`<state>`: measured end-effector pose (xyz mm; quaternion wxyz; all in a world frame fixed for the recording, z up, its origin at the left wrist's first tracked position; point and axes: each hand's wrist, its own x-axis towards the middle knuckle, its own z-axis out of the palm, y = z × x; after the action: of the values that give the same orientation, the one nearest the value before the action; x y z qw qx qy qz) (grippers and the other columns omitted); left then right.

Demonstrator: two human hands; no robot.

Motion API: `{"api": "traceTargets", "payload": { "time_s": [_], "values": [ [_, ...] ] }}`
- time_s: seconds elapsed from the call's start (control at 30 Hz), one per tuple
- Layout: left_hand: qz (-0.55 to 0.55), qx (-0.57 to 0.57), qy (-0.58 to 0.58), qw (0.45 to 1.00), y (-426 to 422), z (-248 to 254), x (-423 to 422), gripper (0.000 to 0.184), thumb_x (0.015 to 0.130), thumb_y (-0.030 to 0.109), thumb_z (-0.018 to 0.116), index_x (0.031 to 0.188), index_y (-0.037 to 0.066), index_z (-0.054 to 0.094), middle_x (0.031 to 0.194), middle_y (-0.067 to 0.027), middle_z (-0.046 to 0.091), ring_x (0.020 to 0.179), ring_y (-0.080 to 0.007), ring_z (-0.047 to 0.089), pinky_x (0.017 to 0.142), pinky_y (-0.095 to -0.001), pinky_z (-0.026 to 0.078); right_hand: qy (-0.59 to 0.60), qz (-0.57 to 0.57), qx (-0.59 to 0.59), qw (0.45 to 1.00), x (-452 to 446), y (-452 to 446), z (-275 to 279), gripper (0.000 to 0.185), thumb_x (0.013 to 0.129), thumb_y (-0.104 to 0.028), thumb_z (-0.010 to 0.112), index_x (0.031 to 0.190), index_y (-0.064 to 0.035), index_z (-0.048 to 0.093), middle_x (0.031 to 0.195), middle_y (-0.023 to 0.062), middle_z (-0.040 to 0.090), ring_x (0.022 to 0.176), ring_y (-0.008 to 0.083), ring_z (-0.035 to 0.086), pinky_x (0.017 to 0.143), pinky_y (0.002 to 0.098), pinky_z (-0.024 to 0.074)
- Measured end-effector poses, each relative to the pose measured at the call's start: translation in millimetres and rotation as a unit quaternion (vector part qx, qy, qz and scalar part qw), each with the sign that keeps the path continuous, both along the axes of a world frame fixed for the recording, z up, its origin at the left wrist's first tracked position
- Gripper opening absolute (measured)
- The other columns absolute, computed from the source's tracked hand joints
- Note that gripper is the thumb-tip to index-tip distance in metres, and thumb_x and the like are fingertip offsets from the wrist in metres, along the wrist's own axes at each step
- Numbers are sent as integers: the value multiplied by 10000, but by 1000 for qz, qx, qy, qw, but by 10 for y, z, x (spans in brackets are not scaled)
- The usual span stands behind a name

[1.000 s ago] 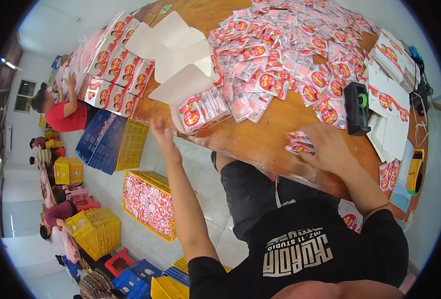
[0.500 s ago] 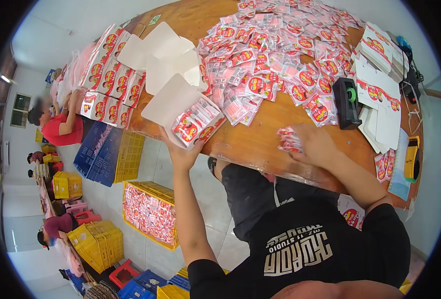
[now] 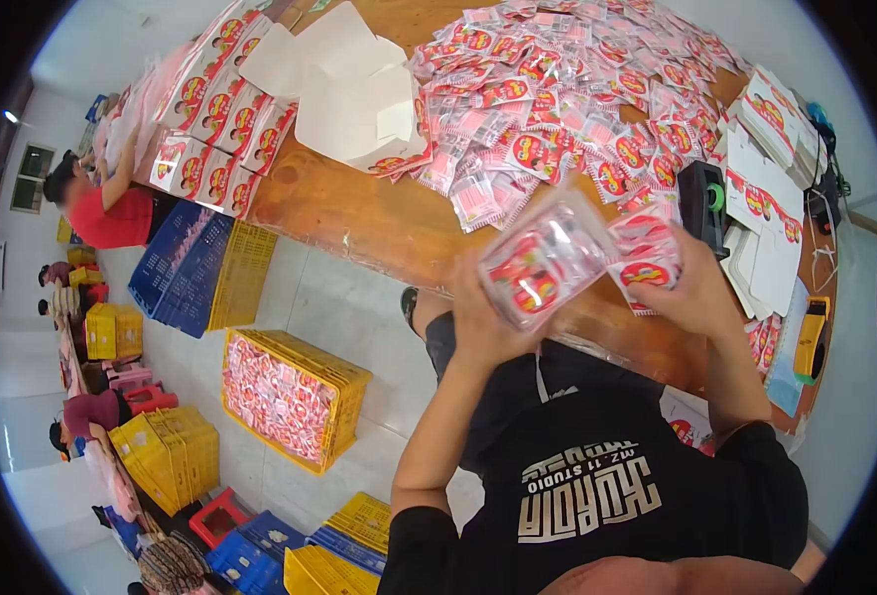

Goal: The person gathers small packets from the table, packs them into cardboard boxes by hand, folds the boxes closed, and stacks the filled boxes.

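Observation:
My left hand point(image 3: 493, 312) grips an open box filled with packets point(image 3: 543, 266), tilted and blurred by motion, above the table's front edge. My right hand point(image 3: 701, 293) is closed on a stack of small red and pink packets point(image 3: 647, 256), close to the right side of that box. Behind them a large heap of loose packets point(image 3: 558, 109) covers the wooden table point(image 3: 339, 213). Left of the heap stands an empty white box point(image 3: 354, 109) with raised flaps.
Stacked printed boxes point(image 3: 225, 119) stand at the table's left end. On the right are a black tape dispenser point(image 3: 701, 208), flat cartons point(image 3: 771, 208) and a yellow tape roll point(image 3: 813, 342). A yellow crate of packets point(image 3: 285, 402) sits on the floor. A person in red point(image 3: 111, 213) works beyond.
My left hand has lifted the filled box off the table and brought it right, towards me. My right hand has moved its packets up beside the box.

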<state>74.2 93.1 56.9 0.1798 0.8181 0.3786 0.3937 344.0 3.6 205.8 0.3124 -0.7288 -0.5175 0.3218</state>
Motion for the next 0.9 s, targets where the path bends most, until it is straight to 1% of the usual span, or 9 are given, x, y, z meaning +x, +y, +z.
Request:
{"api": "traceTargets", "payload": {
  "time_s": [0.07,0.13,0.23,0.33,0.37,0.5,0.6,0.67,0.9],
  "values": [
    [-29,-38,-48,998,-32,19,310,1206,654,420,952,1529,-85,292,1376,-278,487,1245,-479,510,1075,-549,421,72,0,60,996,12,16,49,689,719,-213,903,1279,65,615,1040,167,772,923,205,752,867,338,574],
    [-35,11,-3,999,-75,-20,425,1329,651,480,964,1569,-110,204,1487,-320,427,1326,-534,473,1126,-587,402,105,-3,98,990,-80,93,105,679,737,-255,905,1265,60,617,1058,185,767,948,228,756,874,352,578],
    [-14,-13,53,998,-113,-99,482,1432,657,579,946,1600,-124,129,1620,-378,275,1457,-606,348,1215,-632,320,5,-13,17,1000,-235,348,78,743,764,-407,885,1269,63,610,1154,258,725,979,355,752,871,429,589],
    [-1,-25,45,999,-150,-98,478,1431,654,578,947,1591,-135,134,1608,-379,290,1430,-613,380,1197,-634,344,-184,8,7,983,-372,500,-267,806,757,-419,884,1341,49,586,1278,252,689,1041,385,738,929,449,578],
    [-8,-8,47,999,-129,-106,470,1440,646,584,948,1588,-141,134,1593,-387,311,1410,-621,398,1187,-634,358,-207,42,13,977,-388,516,-394,878,760,-507,852,1375,51,569,1413,297,594,1090,481,693,947,496,567],
    [-12,-11,35,999,-130,-49,469,1414,658,567,944,1589,-134,145,1583,-353,370,1366,-570,480,1168,-660,367,-244,70,-49,966,-446,467,-218,910,756,-475,875,1421,48,540,1493,279,532,1175,453,671,998,484,548],
    [7,-25,37,999,-165,-82,462,1399,653,552,947,1587,-136,164,1577,-357,379,1360,-570,487,1166,-649,378,-234,32,47,971,-426,327,-116,876,751,-433,875,1416,33,543,1456,264,550,1361,436,540,1101,498,487],
    [8,-19,31,999,-158,-96,469,1390,653,544,944,1587,-135,170,1570,-362,389,1363,-569,485,1164,-631,391,-371,77,170,910,-412,293,-80,792,799,-361,849,1436,0,547,1517,268,497,1423,423,486,1196,543,386],
    [-7,-40,9,999,-132,-80,462,1360,648,542,943,1584,-122,215,1572,-356,395,1367,-564,485,1160,-616,402,-329,224,169,902,-441,385,-627,706,926,-368,729,1509,-27,526,1611,237,429,1483,452,405,1250,601,272]
  ]
}}
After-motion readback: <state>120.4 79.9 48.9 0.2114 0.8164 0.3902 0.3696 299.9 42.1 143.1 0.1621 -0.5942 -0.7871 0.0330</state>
